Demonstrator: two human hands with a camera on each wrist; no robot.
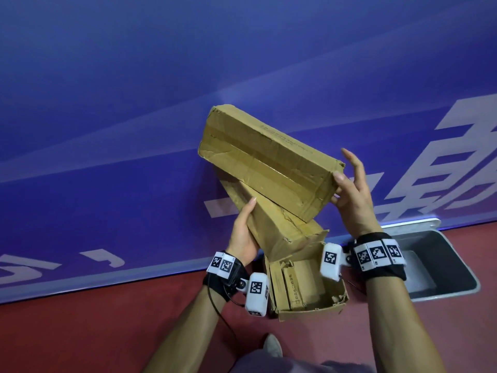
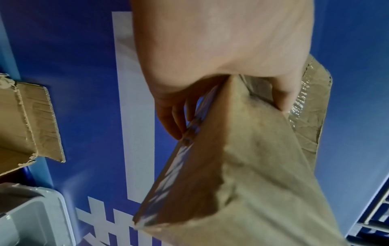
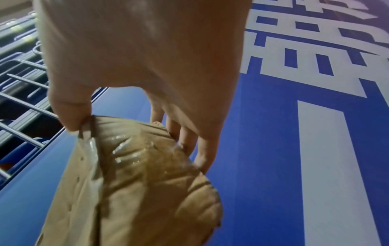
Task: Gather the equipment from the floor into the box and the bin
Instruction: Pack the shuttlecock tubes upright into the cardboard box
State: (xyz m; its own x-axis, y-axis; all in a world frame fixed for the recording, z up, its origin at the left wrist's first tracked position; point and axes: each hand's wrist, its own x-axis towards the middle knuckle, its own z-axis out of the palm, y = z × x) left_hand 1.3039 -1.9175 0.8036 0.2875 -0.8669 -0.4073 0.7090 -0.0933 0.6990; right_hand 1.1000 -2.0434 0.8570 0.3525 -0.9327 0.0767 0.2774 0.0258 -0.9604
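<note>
I hold two long taped cardboard cartons in the air in front of a blue board. My left hand (image 1: pixel 242 232) grips the lower carton (image 1: pixel 274 224) near its bottom end, thumb lying along its face. In the left wrist view, this hand (image 2: pixel 221 50) wraps its fingers round the lower carton (image 2: pixel 252 166). My right hand (image 1: pixel 349 192) holds the right end of the upper carton (image 1: pixel 269 160), which lies crosswise on the lower one. Seen from the right wrist, thumb and fingers of the right hand (image 3: pixel 147 58) pinch the upper carton's (image 3: pixel 136 183) crumpled end. Below both stands an open cardboard box (image 1: pixel 309 310).
A grey plastic bin (image 1: pixel 460 261) sits on the red floor to the right of the open box, both against the blue board with white characters (image 1: pixel 134 103). Smaller cartons lie inside the open box. Metal railing (image 3: pixel 21 83) shows beyond the board. My shoe (image 1: pixel 271 345) is just below the box.
</note>
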